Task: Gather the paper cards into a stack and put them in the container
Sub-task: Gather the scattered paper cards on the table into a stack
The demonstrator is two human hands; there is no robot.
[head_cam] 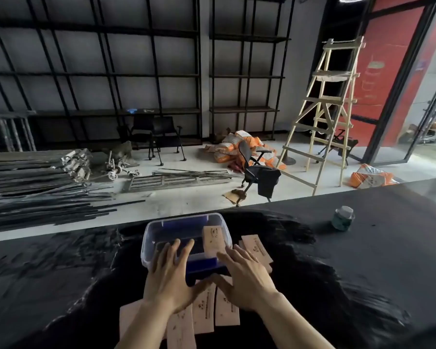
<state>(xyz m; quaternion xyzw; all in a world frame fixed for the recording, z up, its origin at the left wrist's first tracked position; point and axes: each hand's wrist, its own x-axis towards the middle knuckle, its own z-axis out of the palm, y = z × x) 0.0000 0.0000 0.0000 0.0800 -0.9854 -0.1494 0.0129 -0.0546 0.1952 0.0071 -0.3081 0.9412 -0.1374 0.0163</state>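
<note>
Paper cards (203, 313) are spread on the dark table (363, 248) at the near side of the clear container (146, 244); one card (213, 241) is seen inside it, more just right. Both hands are held flat, fingers splayed, nothing gripped: left hand (170, 278) over the container's near rim, right hand (247, 280) beside it.

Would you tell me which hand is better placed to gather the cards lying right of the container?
Right, probably. The right hand lies beside those cards, while the left hand rests over the container rim.
</note>
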